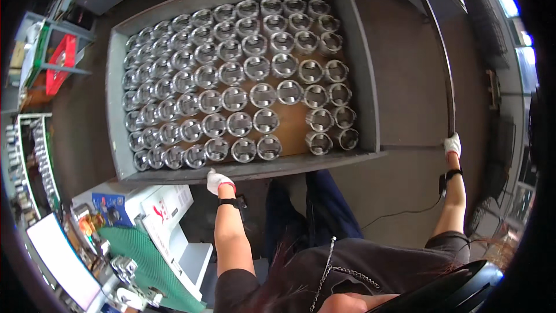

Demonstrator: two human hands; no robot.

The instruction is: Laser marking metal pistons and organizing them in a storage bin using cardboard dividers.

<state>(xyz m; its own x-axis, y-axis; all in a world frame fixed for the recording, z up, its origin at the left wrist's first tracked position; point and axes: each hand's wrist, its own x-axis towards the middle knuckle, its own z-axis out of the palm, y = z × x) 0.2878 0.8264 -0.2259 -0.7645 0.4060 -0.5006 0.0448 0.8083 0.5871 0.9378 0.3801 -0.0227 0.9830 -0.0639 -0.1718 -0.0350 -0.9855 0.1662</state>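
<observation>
The left hand (220, 182), in a white glove with a red cuff, is touching the near wall of a grey tray (362, 75) at the lower middle of the frame. Its fingers are partly hiding at the edge, so how tightly they are closing I cannot tell. The right hand (453, 146), also gloved in white, is closing around the lower end of a long dark bar (442, 52) at the right of the frame.

The tray is filling the upper middle of the frame and is carrying rows of shiny metal pistons (234, 98). Most are standing close together; toward the tray's lower right, a brown sheet (292, 130) is showing in a gap, with two columns of pistons standing to the right of it.

Black straps (452, 174) are circling both wrists. A thin cable (399, 213) is running across the floor (399, 87) at the lower right. At the lower left, a bright screen (58, 261) is standing near a green mat (130, 249), and a red bin (61, 64) is sitting at the upper left.
</observation>
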